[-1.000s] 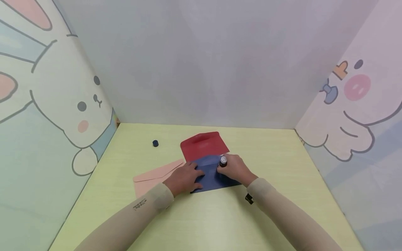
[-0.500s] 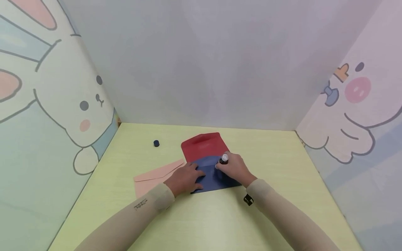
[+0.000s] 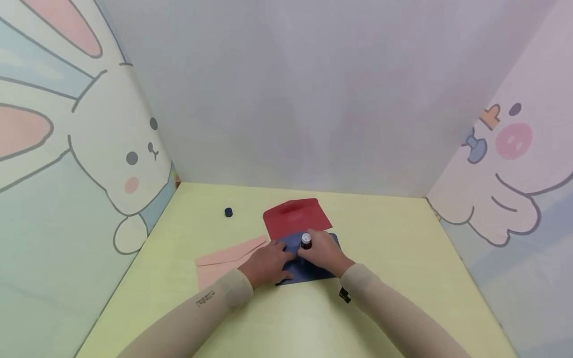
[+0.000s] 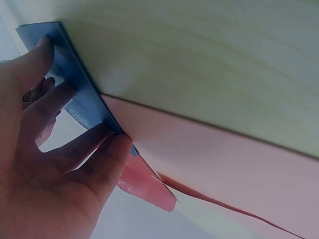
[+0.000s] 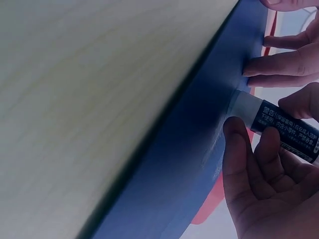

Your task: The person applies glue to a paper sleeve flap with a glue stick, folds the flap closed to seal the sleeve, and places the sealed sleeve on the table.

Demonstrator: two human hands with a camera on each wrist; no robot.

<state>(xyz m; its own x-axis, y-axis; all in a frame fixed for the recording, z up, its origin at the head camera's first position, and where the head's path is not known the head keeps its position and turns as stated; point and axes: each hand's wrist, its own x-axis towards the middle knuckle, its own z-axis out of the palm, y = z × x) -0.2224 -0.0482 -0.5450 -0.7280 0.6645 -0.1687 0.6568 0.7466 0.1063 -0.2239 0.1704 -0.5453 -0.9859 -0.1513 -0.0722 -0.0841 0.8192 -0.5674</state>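
Observation:
A blue envelope [image 3: 309, 274] lies on the table, overlapping the near part of a red envelope [image 3: 295, 216]. My left hand [image 3: 265, 263] rests on its left part; in the left wrist view spread fingertips press along the blue paper. My right hand [image 3: 326, 253] grips a dark glue stick [image 3: 306, 242] with a white end pointing up. Seen from the right wrist, the pale lower end of the glue stick [image 5: 284, 127] meets the envelope, and wet-looking streaks show on the blue surface beside it. Fingers hide part of the barrel.
A pink envelope [image 3: 224, 266] lies partly beneath my left forearm. The small dark cap [image 3: 228, 212] stands farther back on the left of the pale yellow table [image 3: 394, 233]. Walls with cartoon animals enclose the table at left and right, a plain one [image 3: 295, 99] behind.
My right hand has slid the glue stick leftward over the blue envelope, nearer the left hand. The left hand keeps its place on the paper. The head view has tilted up slightly.

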